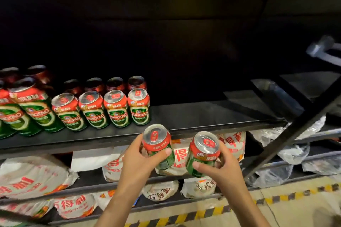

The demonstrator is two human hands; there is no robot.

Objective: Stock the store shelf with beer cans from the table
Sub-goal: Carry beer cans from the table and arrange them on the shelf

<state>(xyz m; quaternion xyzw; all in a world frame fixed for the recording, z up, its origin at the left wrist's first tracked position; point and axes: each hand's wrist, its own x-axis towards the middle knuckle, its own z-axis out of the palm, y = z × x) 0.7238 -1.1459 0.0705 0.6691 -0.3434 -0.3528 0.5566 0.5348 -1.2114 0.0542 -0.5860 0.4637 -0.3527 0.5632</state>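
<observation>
Two bare forearms are reaching up from the near edge toward a dark store shelf [203,116], each hand carrying a green-and-red beer can. On the left, the left hand [137,160] is grasping the left can [158,146], thumb curled across its side; the can is tilting slightly just below the shelf's front lip. Just beside it, the right hand [224,168] is gripping the right can [203,153], thumb pressing its green lower half. Neither can is touching the shelf. Farther back on the left, stocked cans [103,109] are standing in rows, with darker ones lining up behind them. White printed bags [31,175] are crowding the lower tiers beneath the shelf. Yellow-and-black hazard tape [208,212] is running along the floor near the rack's base, at right.
</observation>
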